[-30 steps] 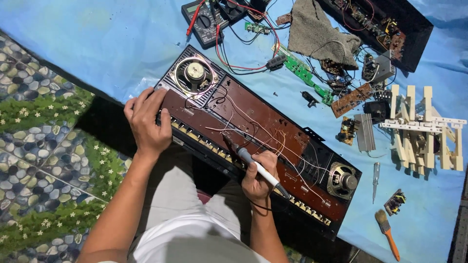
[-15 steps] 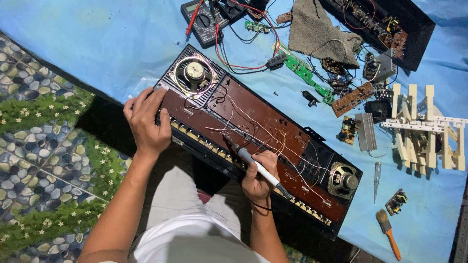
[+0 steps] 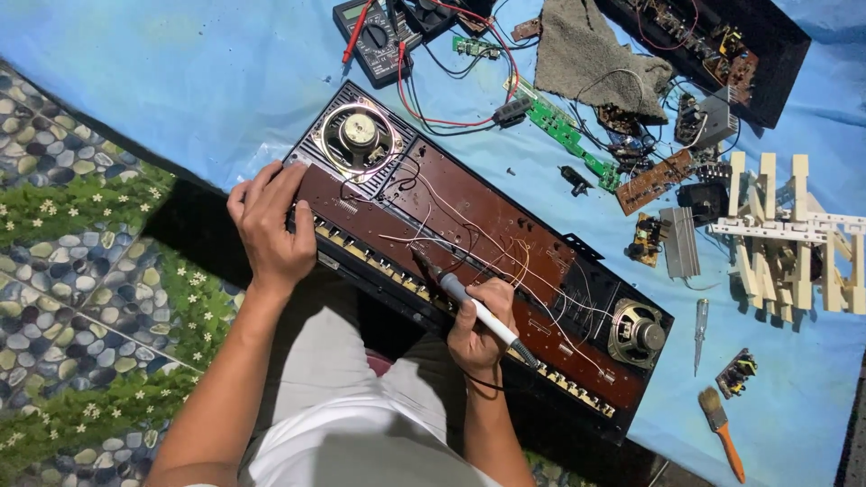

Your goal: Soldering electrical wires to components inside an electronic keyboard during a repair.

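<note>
An opened electronic keyboard [image 3: 505, 243] lies face down across my lap, its brown circuit board, thin white wires and two round speakers exposed. My left hand [image 3: 269, 225] rests flat on the board's left end, just below the left speaker [image 3: 359, 137], steadying the case. My right hand [image 3: 478, 326] grips a soldering iron [image 3: 469, 302] with a white handle; its dark tip points up-left and touches the board near the middle. A thin black cord runs from the iron under my wrist.
A blue sheet [image 3: 180, 81] covers the floor. On it lie a multimeter [image 3: 374, 36] with red leads, a grey rag [image 3: 591, 54], green circuit boards [image 3: 564, 131], loose white keys [image 3: 789, 230], a test screwdriver [image 3: 700, 329], a small brush [image 3: 722, 433] and a second black case [image 3: 722, 45].
</note>
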